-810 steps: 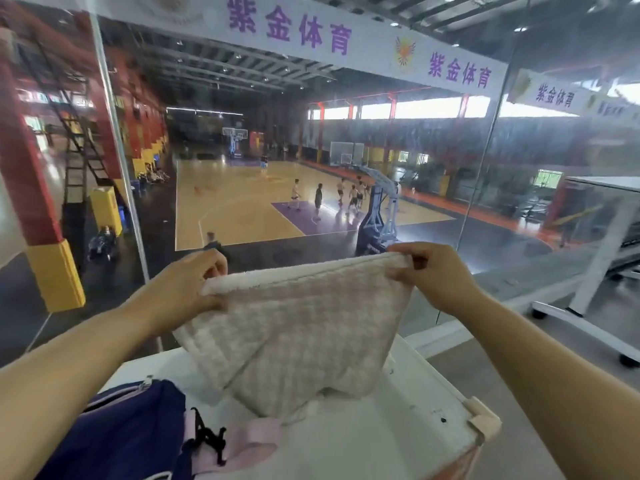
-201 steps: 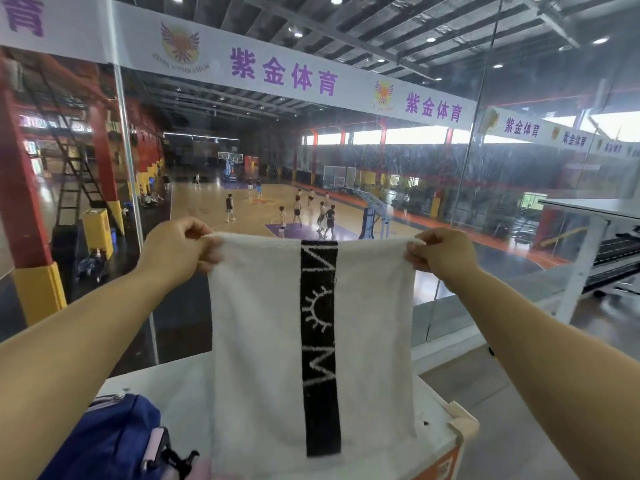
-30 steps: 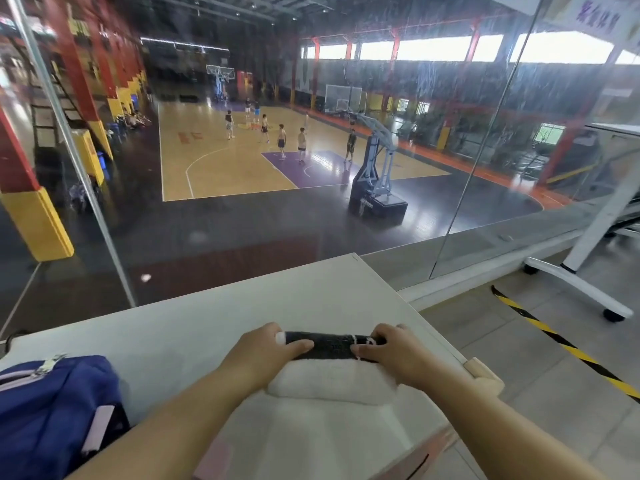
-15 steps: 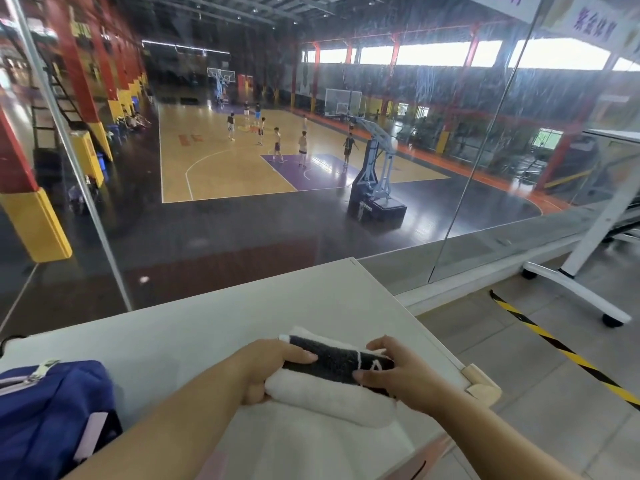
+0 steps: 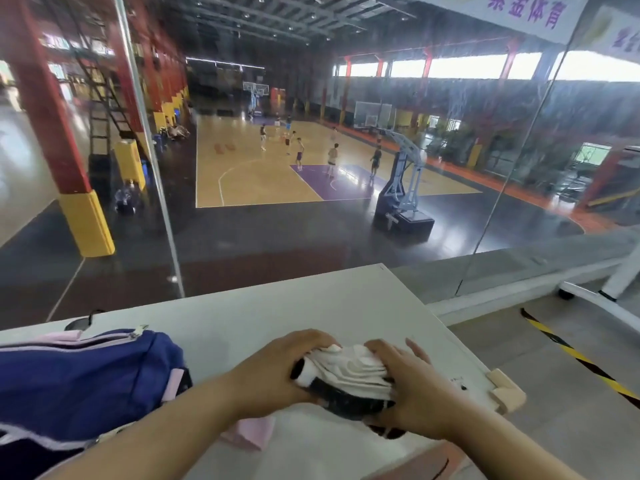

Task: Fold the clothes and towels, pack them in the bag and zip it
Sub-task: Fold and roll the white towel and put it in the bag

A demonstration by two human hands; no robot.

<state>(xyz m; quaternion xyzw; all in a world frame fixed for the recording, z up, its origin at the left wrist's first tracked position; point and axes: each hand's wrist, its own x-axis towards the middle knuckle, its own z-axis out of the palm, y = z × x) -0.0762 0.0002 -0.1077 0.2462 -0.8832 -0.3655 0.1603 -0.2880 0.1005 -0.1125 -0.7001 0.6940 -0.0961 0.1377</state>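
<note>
Near the worktop's [image 5: 311, 306] right edge, left hand [image 5: 277, 372] and right hand [image 5: 415, 393] grip the rolled white towel [image 5: 349, 372]; packing it into the blue bag [image 5: 86, 372] at left, and zipping, seemingly remain.

There is one view only, from a wide-angle camera worn on the person's head. It looks forward and down over both forearms, so the left hand [image 5: 277, 370] and right hand [image 5: 412, 393] sit close, low in the middle of the frame. The white counter [image 5: 311, 306] fills the lower part, its far edge about halfway up. A blue bag [image 5: 79, 372] is cut off by the left edge. Beyond the counter the view passes through a glass wall [image 5: 502, 202] and down onto a basketball court [image 5: 277, 174] far below. Straight lines bend toward the edges.
</note>
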